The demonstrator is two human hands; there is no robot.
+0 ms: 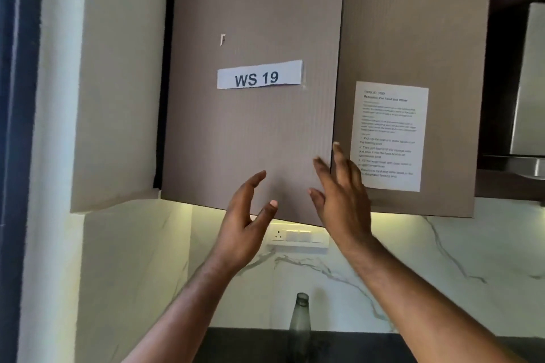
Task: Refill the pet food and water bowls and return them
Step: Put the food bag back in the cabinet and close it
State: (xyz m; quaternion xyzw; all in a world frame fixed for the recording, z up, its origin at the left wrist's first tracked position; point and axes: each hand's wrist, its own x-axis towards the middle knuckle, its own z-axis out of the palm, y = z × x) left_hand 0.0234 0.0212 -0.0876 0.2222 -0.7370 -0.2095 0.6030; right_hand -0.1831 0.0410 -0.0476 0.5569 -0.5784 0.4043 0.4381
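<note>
No bowl or pet food shows in the head view. I face two taupe wall cabinet doors. The left door [253, 127] carries a white "WS 19" label [259, 77]. The right door [413, 47] carries a printed task sheet [389, 135]. My left hand [244, 224] is raised below the left door's bottom edge, fingers spread, holding nothing. My right hand [339, 194] lies against the lower right corner of the left door, fingertips at the seam between the doors. Whether it grips the edge I cannot tell.
A white socket and switch plate [298, 237] sits on the marble backsplash under the cabinets. A grey glass bottle [300, 318] stands on the dark counter [354, 345] below. A steel hood [528, 82] is at the far right, a wall pillar at the left.
</note>
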